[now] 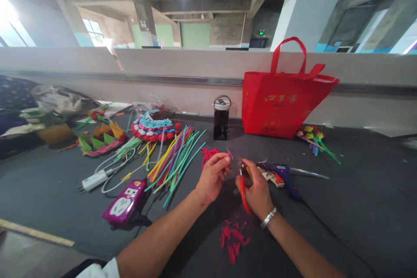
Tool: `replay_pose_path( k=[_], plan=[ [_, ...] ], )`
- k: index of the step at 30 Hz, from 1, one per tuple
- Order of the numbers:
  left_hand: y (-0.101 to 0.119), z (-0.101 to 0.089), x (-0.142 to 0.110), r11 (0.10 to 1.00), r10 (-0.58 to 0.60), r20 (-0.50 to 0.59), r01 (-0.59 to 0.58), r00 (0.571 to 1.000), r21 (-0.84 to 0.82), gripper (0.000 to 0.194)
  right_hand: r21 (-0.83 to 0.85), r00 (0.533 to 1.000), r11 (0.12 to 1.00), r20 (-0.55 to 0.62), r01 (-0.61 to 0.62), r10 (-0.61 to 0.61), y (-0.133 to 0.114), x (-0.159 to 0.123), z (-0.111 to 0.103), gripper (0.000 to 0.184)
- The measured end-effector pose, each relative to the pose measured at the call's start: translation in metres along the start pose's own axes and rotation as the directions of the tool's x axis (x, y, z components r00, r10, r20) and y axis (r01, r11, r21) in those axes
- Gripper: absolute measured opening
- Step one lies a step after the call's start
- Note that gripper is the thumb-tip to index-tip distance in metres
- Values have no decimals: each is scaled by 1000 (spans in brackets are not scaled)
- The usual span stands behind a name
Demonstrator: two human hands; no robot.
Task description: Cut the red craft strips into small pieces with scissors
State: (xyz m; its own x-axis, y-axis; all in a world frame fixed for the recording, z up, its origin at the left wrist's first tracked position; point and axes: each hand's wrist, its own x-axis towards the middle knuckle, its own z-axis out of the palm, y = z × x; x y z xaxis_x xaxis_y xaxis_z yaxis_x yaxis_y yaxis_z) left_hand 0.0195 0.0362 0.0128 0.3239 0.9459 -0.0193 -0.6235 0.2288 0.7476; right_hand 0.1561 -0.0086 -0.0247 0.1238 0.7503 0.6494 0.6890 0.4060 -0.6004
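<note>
My left hand pinches a small pinkish-red scrap between thumb and fingertips; whether it is cloth or paper I cannot tell. Red-handled scissors are in my right hand, their blades pointing up near the left fingertips and blurred. Just behind the left hand lies a small heap of red cut pieces. Below both hands, loose red scraps are scattered on the dark table. A dark blue glue gun with a clear stick rests to the right of my right hand.
To the left are colourful stems, a purple power socket, a white charger and ornamented bands. A bottle and a red bag stand at the back. Craft flowers lie right; the glue gun's cord trails forward.
</note>
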Motion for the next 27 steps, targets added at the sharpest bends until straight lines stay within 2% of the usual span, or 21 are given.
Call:
replay_pose_path(
  k=[6,15,27],
  plan=[
    [-1,0,0,999,1,21,0,1000,-36,24,-96,997,994,57,53,-48,3,-1,3,51],
    [-1,-1,0,1000,7,16,-7,1000,-6,23,-181,998,982,45,53,-45,1,-1,0,50],
    [-1,0,-1,1000,15,19,-14,1000,-6,21,-201,999,978,20,54,-51,0,-3,1,48]
  ],
)
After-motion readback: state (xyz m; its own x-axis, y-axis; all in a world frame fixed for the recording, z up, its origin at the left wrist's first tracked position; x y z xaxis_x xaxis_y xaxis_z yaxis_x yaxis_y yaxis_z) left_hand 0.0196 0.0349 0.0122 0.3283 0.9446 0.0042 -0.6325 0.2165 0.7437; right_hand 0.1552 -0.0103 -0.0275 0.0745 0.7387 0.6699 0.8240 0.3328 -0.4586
